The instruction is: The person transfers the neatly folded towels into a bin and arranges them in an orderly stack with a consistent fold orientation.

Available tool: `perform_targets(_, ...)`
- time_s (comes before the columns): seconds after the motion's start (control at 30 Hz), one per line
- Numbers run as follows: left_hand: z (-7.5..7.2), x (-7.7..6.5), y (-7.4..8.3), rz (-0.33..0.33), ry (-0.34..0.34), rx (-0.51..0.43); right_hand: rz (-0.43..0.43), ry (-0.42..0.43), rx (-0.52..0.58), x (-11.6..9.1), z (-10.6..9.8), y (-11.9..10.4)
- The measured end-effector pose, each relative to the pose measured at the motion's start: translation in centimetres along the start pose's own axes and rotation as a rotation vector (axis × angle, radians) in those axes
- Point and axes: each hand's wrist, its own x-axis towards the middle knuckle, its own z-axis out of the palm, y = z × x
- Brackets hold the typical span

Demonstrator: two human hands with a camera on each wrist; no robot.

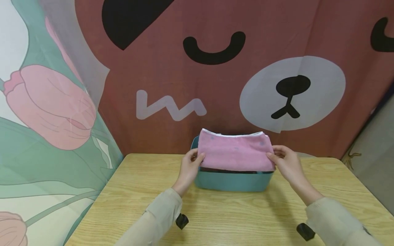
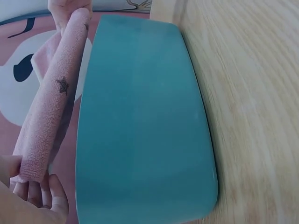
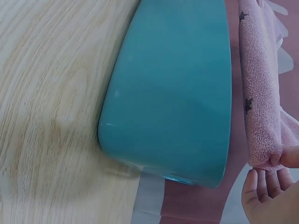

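A pink towel (image 1: 235,153) with a white edge and small dark star-like marks is stretched, folded over, between both hands. It hangs above a teal bin (image 1: 234,181), covering most of the bin's opening in the head view. The left hand (image 1: 191,165) pinches the towel's left end, thumb on the near face and fingers beneath. At the opposite end, the right hand (image 1: 286,162) pinches the towel in the same way. From the left wrist view, the folded towel (image 2: 51,102) runs alongside the bin's rim, with a gap between them near the left hand.
The bin stands on a light wood-grain table (image 1: 234,218) near its back edge. Behind it hangs a cloth (image 1: 163,75) printed with a brown bear face. A flower-print cloth (image 1: 52,112) hangs at the left. Black wrist devices (image 1: 182,221) sit under the sleeves.
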Motion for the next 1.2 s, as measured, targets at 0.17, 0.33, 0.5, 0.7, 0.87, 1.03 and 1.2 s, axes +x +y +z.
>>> perform_targets(0.17,0.0,0.4,-0.4,-0.016,0.009,0.002,-0.025,0.026,-0.027,0.4,0.5,0.3)
perform_targets(0.33,0.0,0.9,-0.8,-0.001,0.005,0.036,-0.047,0.040,-0.036,0.8,1.0,0.5)
perform_targets(0.5,0.0,1.4,-0.8,0.011,0.015,0.071,-0.053,0.030,-0.023,1.1,1.4,0.5)
perform_targets(0.7,0.0,1.8,-0.8,0.011,0.019,0.133,-0.050,0.034,-0.037,1.6,1.7,0.4)
perform_targets(0.87,-0.1,2.3,-0.9,0.017,0.003,0.201,-0.052,0.028,-0.055,1.9,2.0,0.4)
perform_targets(1.03,-0.2,2.5,-0.8,0.036,-0.024,0.271,-0.056,0.033,-0.083,2.2,2.2,0.7)
perform_targets(1.2,-0.2,2.6,-1.1,0.031,-0.044,0.324,-0.065,0.036,-0.110,2.2,2.4,1.2)
